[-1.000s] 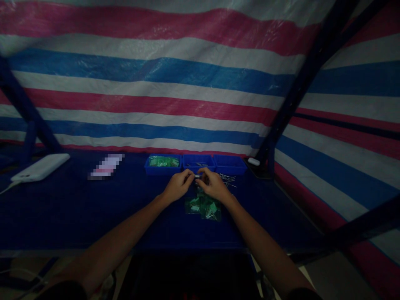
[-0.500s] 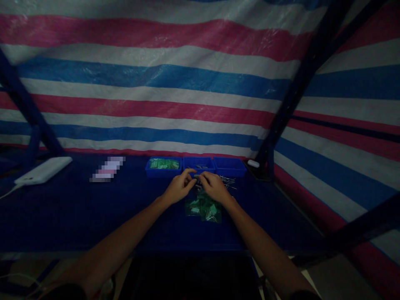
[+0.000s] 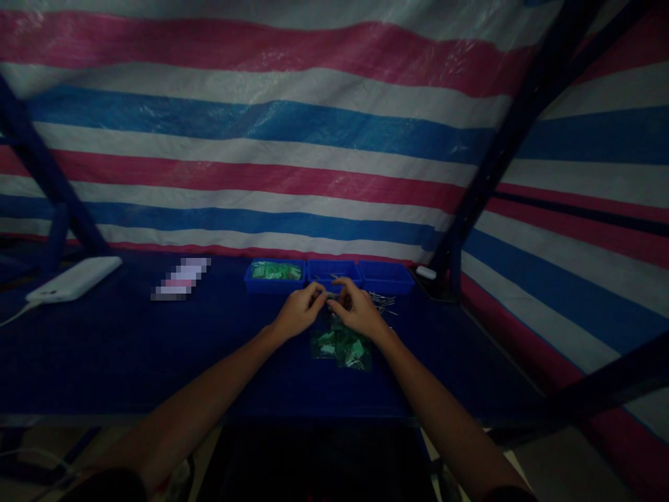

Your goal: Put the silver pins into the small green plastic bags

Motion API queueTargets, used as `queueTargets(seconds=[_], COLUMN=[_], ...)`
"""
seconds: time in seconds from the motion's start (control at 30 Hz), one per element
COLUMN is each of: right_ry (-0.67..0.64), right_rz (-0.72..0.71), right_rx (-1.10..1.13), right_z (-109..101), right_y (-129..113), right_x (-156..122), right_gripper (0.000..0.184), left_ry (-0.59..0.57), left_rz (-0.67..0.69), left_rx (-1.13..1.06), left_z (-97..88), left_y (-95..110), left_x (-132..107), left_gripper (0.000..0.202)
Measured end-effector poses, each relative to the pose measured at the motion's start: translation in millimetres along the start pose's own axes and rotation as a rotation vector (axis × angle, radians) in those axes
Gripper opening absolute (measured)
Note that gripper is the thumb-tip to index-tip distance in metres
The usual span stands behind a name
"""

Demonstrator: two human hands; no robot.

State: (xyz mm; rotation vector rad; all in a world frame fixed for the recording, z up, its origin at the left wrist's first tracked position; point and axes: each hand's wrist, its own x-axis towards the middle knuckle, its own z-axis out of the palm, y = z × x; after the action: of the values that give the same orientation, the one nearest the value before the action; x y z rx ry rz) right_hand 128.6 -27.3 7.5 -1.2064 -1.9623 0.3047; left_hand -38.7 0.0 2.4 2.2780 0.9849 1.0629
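Note:
My left hand (image 3: pixel 299 312) is closed in a pinch at the middle of the table, its fingertips on a small greyish piece (image 3: pixel 330 295) too dim to name. My right hand (image 3: pixel 360 312) faces it, very near the left fingertips. Its forefinger is raised off the thumb, and the other fingers curl inward over something dark that I cannot make out. Below the hands lie green-printed clear bags (image 3: pixel 354 351) with thin metal parts inside. Beside my right hand is a loose pile of thin metal pins or screws (image 3: pixel 384 302).
Three blue bins stand in a row behind the hands: the left bin (image 3: pixel 251 285) holds green packets, the middle bin (image 3: pixel 313 284) a few metal pieces, the right bin (image 3: pixel 389 287) shows no contents. A white power bank (image 3: pixel 76 279) with a cable, a blurred-out phone-like item (image 3: pixel 182 277) and a white case (image 3: pixel 426 272) lie around.
The right forefinger has lifted away from its thumb, and the left fingers have drawn closer together. The whole view has shifted slightly; bags and bins stay in place.

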Motion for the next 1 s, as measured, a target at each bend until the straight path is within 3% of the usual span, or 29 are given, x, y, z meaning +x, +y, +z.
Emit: queueTargets(seconds=[0.3, 0.6, 0.83, 1.0], right_ry=[-0.044, -0.064, -0.044, -0.044], right_rz=[-0.008, -0.007, 0.01, 0.002], right_rx=[-0.073, -0.124, -0.044, 0.007], right_z=[2.3, 0.2, 0.1, 0.8], right_y=[2.2, -0.8, 0.9, 2.3], right_x=[0.3, 2.4, 0.6, -0.7], right_gripper=[0.013, 0.028, 0.02, 0.028], left_ry=[-0.023, -0.006, -0.025, 0.012], left_rz=[-0.007, 0.029, 0.004, 0.0], left_rx=[-0.013, -0.093, -0.071, -0.028], left_z=[-1.1, 4.9, 4.0, -0.5], left_y=[0.0, -3.7, -2.0, 2.2], left_x=[0.8, 0.4, -0.5, -0.8], left_gripper=[0.026, 0.025, 0.02, 0.021])
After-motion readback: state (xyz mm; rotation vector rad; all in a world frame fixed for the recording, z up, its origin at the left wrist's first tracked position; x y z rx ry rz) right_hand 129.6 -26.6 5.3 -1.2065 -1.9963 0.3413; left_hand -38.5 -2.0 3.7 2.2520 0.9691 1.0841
